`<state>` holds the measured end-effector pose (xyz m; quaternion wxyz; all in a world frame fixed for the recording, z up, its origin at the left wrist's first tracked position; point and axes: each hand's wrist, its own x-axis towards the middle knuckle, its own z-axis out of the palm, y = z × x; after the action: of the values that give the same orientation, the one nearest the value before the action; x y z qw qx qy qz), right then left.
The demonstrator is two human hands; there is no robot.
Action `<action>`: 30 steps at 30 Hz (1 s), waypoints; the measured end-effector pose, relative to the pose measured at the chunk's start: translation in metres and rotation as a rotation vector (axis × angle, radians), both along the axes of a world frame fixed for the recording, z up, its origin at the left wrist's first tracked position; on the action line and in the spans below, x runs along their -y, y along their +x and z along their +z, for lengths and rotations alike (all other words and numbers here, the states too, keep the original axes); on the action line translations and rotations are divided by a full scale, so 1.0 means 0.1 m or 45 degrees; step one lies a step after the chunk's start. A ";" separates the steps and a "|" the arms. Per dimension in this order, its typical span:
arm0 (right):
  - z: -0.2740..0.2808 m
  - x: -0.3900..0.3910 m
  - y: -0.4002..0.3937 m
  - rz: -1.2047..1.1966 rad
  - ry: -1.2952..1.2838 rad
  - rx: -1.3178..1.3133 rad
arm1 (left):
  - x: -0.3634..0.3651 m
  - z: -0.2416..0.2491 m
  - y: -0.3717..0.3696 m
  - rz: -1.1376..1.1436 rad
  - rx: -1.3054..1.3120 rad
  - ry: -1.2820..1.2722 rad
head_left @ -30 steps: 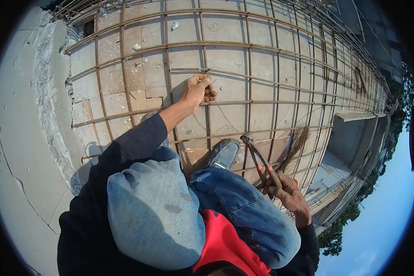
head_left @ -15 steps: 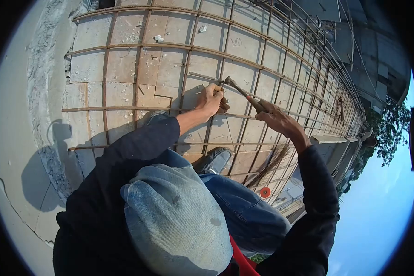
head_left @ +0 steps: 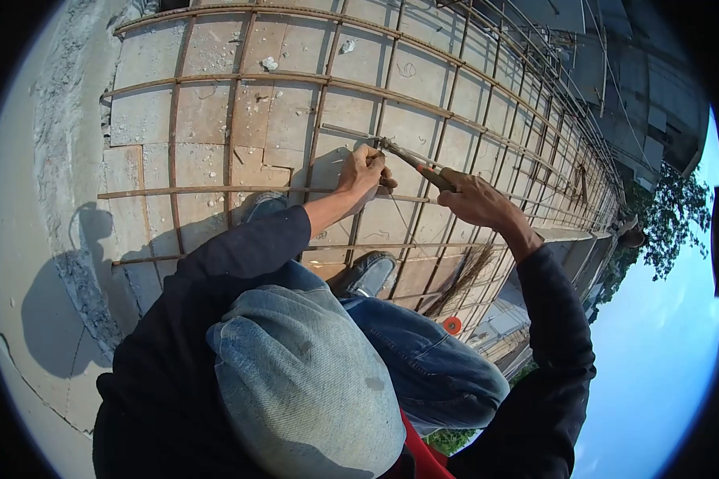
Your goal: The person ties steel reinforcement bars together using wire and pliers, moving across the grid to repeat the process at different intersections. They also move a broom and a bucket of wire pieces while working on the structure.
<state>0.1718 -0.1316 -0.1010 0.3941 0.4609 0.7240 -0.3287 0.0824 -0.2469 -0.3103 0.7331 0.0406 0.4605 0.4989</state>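
My left hand [head_left: 364,170] pinches a thin tie wire at a crossing of the rusty rebar grid [head_left: 240,78]. My right hand [head_left: 478,199] grips the red handles of a pair of pincers [head_left: 407,158], whose jaws reach the same crossing right beside my left fingers. I am crouched on the grid, with my blue-jeaned knee [head_left: 311,383] in the foreground and one grey shoe [head_left: 371,275] resting on the bars.
The rebar mesh lies over pale formwork panels [head_left: 208,112] and runs far off to the right. A rough concrete edge [head_left: 64,160] borders the left. A bundle of tie wires [head_left: 463,279] lies on the bars near my shoe. Beyond the right edge is a drop, with trees [head_left: 679,223] below.
My right hand rose from beside my knee and carried the pincers up to the crossing at my left hand. In the last half second the jaws edged closer to the left fingers.
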 end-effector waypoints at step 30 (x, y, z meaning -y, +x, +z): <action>-0.48 1.13 0.45 -0.149 0.600 -0.187 | -0.42 0.34 0.06 -0.355 -1.509 1.888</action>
<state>0.2171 -0.2447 -0.1488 0.2023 0.5561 0.7794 -0.2057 0.0883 -0.2046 -0.2760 0.2216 0.7943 0.3145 0.4701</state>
